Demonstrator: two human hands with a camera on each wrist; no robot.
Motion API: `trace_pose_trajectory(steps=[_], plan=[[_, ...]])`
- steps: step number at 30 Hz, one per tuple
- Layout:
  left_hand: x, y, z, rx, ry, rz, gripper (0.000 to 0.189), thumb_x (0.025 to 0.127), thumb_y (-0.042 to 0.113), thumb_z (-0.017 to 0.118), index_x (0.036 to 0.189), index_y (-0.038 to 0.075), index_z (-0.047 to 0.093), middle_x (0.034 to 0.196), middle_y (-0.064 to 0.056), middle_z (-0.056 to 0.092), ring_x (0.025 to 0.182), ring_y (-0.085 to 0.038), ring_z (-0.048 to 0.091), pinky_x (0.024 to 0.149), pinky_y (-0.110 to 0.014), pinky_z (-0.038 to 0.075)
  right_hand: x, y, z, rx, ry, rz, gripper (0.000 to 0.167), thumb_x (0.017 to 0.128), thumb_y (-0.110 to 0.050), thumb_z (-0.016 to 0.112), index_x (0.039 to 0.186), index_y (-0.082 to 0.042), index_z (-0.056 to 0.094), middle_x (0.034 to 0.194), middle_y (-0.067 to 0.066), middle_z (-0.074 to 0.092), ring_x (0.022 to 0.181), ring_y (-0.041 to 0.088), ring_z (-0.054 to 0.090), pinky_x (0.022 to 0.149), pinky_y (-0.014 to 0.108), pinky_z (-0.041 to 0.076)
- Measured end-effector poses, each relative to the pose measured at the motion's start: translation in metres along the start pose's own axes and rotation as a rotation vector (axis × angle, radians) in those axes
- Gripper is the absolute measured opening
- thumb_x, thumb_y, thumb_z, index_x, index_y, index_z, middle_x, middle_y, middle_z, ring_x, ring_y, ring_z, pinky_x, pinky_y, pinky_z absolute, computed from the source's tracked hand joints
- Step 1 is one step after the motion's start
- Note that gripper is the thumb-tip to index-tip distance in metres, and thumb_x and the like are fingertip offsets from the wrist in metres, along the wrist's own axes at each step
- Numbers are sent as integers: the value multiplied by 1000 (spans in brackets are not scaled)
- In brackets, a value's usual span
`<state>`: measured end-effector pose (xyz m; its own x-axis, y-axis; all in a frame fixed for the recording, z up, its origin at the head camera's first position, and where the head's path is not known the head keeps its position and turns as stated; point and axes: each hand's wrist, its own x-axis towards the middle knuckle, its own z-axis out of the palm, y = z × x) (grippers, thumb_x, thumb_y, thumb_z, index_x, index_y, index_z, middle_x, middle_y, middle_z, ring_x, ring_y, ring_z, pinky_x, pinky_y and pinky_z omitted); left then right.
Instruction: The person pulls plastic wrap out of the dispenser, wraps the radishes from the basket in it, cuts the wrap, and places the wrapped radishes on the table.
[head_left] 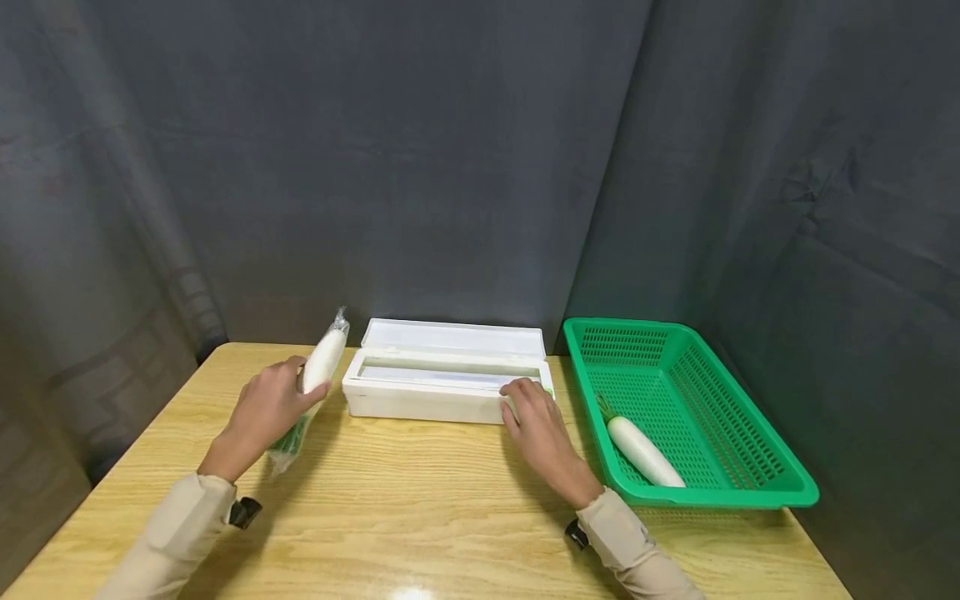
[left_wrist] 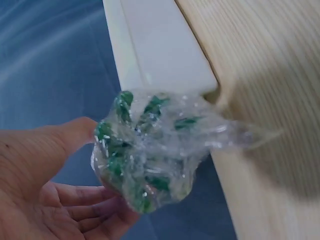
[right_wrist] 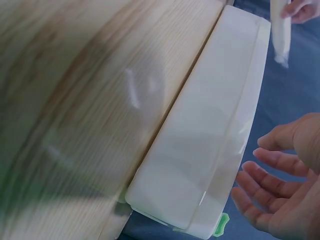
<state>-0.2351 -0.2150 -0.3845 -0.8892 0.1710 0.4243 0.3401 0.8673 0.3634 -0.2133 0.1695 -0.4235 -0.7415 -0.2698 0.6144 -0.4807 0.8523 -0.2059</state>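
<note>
My left hand (head_left: 272, 406) grips a white radish (head_left: 326, 360) wrapped in clear plastic film and holds it tilted above the table, left of a white cling film box. Its green leaf end (left_wrist: 150, 150), bundled in crinkled film with a twisted tail, faces the camera in the left wrist view. The cling film box (head_left: 427, 407) stands at the back of the table with its lid (head_left: 453, 337) raised and a pale roll inside. My right hand (head_left: 542, 429) is at the box's right front edge, fingers loosely bent and holding nothing in the right wrist view.
A green plastic basket (head_left: 750, 498) stands on the right of the wooden table (head_left: 420, 517). One unwrapped white radish (head_left: 643, 451) with a short green stem lies in it. Dark grey curtains (head_left: 390, 167) hang behind the table and at both sides.
</note>
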Motion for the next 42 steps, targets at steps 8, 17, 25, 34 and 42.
trace_pose_trajectory(steps=[8,17,25,34,42], plan=[[8,-27,11,-26,-121,-116,46,95,26,76,106,-17,62,78,-26,67,59,-28,61,51,-42,47,-2,1,1,-32,-10,4,12,93,-3,77,103,-2,71,103,13,70,98,31,68,84,47,56],[19,-42,30,-52,-216,-179,39,97,25,74,94,-12,61,73,-18,62,58,-23,53,51,-33,41,-2,2,2,-58,-11,-7,12,93,-5,78,102,-2,71,104,14,71,99,31,67,85,46,57],[22,-45,42,-65,-290,-218,34,97,23,73,89,-8,60,71,-13,57,58,-22,50,52,-32,39,-2,1,1,-69,-19,-24,13,92,-5,79,102,-1,72,105,14,71,99,32,66,85,46,56],[24,-43,42,-67,-325,-253,37,99,23,70,96,-12,60,76,-17,59,62,-24,54,53,-34,43,2,4,-3,-95,-35,-73,15,92,-7,80,103,-1,71,105,14,70,101,32,66,86,46,57],[22,-41,42,-34,-356,-268,40,102,30,68,91,-8,58,71,-11,54,59,-22,51,53,-33,40,1,5,-4,-85,-57,-62,15,94,-9,79,104,-1,72,106,14,70,101,33,66,86,46,57]])
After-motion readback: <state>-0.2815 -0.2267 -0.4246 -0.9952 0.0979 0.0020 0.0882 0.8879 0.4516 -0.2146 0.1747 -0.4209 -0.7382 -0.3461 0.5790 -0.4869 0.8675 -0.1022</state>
